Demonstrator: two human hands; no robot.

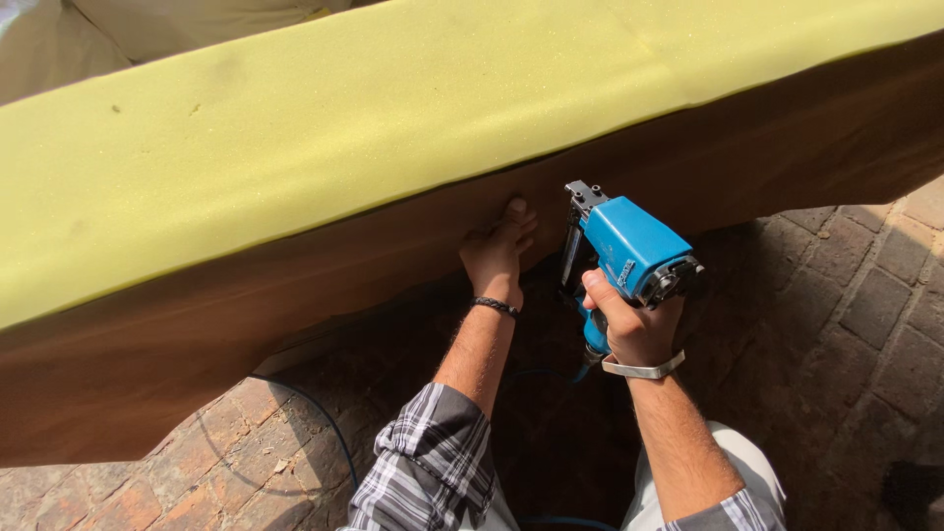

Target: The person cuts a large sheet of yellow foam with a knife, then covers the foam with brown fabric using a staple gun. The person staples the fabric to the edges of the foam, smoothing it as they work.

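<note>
Staple gun [629, 251], blue and air-fed, sits in my right hand [634, 324], fingers wrapped fully round its grip, its nose pointing at the brown fabric [295, 295] just right of my left hand [497, 251]. That left hand lies flat and mostly open against the fabric, fingertips pressed up near the lower edge of the yellow-green foam slab [344, 128], gripping nothing that I can see. The foam tops a long upholstered frame tipped on its side; the fabric hangs below the foam down toward the brick paving [836, 295]. A thin blue hose [324, 423] trails across the bricks below the fabric. To do this well, I judge the cloth should be kept smooth and taut under my flat palm, the gun's nose set square and firm against it, and my fingertips held clear of the nose.
</note>
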